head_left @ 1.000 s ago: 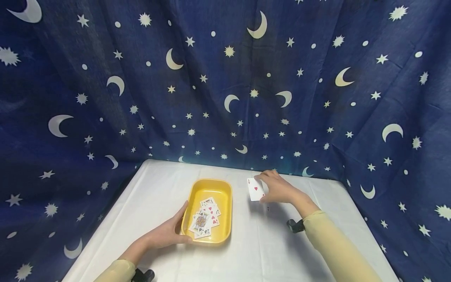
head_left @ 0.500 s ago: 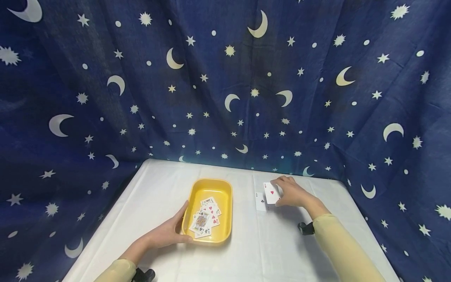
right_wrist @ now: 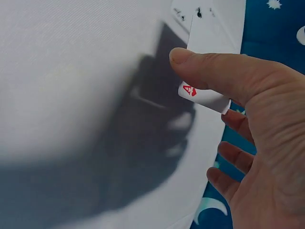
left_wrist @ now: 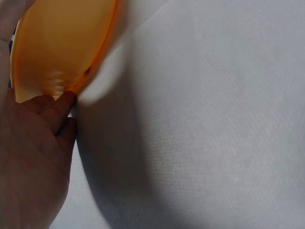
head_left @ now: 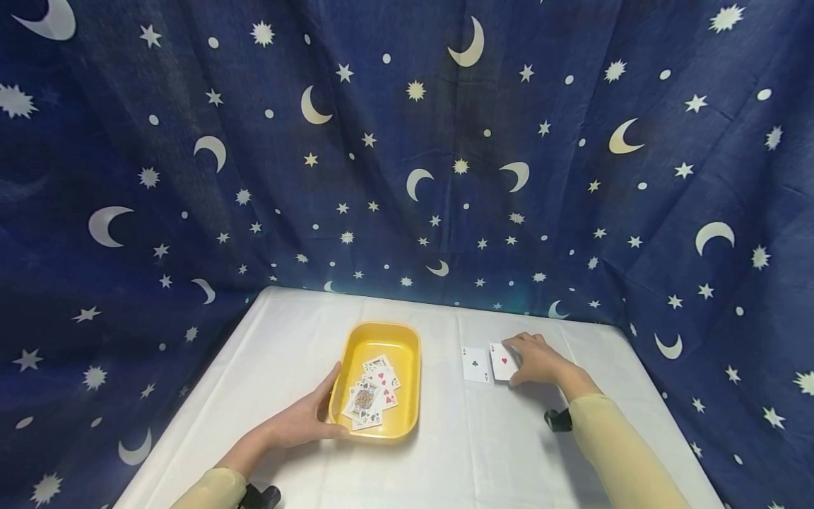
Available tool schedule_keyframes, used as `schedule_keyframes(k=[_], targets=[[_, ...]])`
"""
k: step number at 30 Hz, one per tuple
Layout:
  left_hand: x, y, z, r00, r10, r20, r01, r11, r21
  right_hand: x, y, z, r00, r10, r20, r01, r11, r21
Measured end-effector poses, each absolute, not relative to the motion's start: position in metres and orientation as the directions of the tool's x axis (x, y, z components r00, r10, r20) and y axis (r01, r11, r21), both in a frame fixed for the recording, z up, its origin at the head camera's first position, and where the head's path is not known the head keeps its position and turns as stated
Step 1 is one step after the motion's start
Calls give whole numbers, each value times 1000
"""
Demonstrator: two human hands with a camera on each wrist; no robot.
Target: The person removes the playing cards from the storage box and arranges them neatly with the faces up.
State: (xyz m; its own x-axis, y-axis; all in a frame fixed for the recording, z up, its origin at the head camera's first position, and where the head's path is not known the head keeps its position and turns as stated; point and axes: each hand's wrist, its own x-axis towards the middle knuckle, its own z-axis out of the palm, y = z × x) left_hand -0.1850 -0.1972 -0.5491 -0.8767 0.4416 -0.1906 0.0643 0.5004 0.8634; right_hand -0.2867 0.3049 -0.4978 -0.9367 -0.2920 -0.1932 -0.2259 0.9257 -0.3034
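My left hand (head_left: 302, 420) grips the yellow tray (head_left: 400, 346) at its left side and near-left corner, with the thumb along the near rim. Fingers (left_wrist: 59, 109) meet the tray's edge in the left wrist view. Inside the tray lie several overlapping playing cards (head_left: 372, 396), a face card and some hearts among them. Between thumb and fingertips, my right hand (head_left: 540, 364) pinches an ace of hearts (head_left: 500, 362) by its right edge. Just left of that card an ace of clubs (head_left: 474, 365) lies face up. Whether the ace of hearts touches the cloth, I cannot tell.
A white cloth (head_left: 432, 466) covers the table. Dark blue fabric (head_left: 394, 141) with moons and stars hangs behind it and at both sides. Each wrist wears a small black camera, such as the right camera (head_left: 558, 420).
Carrying the ace of hearts, my right hand has moved right, past the ace of clubs, and then lower beside it. The ace of clubs has come into full view. My left hand and the tray stay put.
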Motion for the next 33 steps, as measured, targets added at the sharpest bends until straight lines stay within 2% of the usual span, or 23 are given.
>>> schedule_keyframes(k=[33], targets=[[-187, -198, -553, -880, 422, -217, 33, 511, 859, -288, 318, -518, -935, -208, -289, -102, 935, -341]])
